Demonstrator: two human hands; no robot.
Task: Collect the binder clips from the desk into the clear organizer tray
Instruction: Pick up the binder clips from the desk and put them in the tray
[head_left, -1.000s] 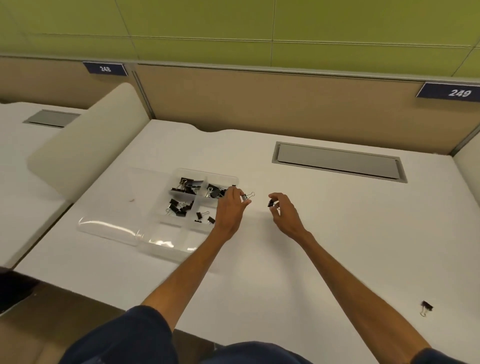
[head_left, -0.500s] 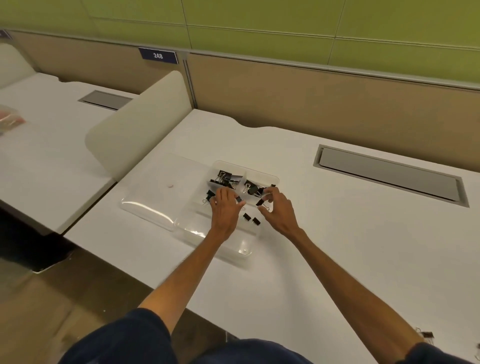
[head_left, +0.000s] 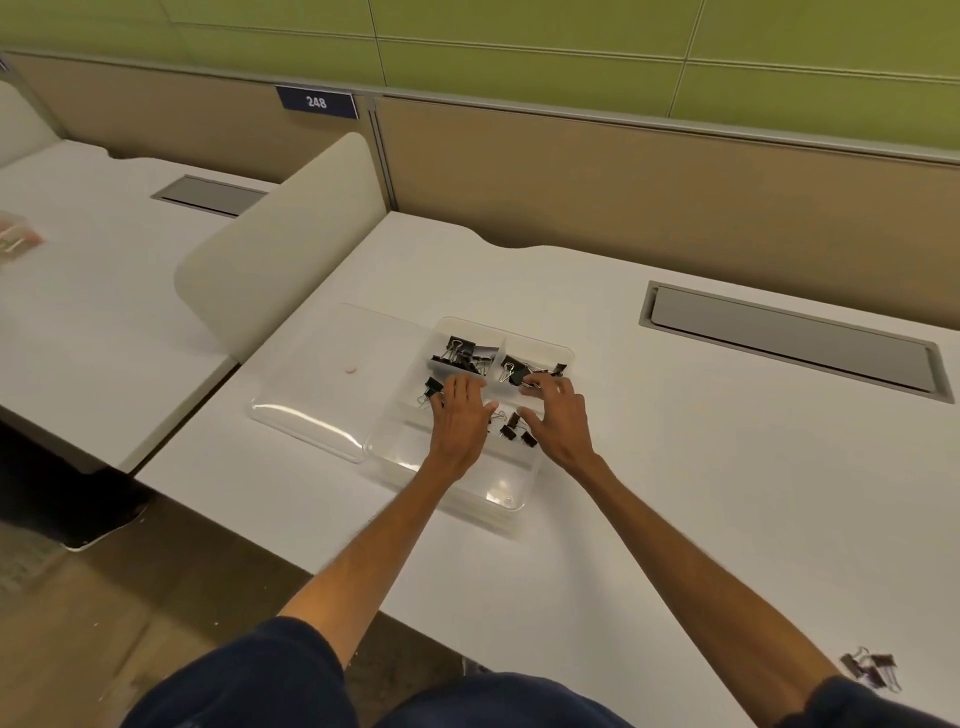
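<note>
1. Head view: both hands, left hand (head_left: 460, 421) and right hand (head_left: 558, 421), hover over the clear organizer tray (head_left: 498, 496) on the tabletop (head_left: 675, 467).
2. Fingers (head_left: 540, 387) are spread wide, holding nothing.
3. Binder clips (head_left: 462, 353) lie in the tray compartments; a few loose clips (head_left: 872, 673) lie near the right sleeve.

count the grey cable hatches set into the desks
2: one grey hatch in the near desk, right of the clear tray; the other hatch in the neighbouring desk at left.

A grey hatch (head_left: 789, 339) sits flush in the desk (head_left: 675, 467). Behind — tan partition (head_left: 623, 182), sign (head_left: 317, 102) reading 248.
</note>
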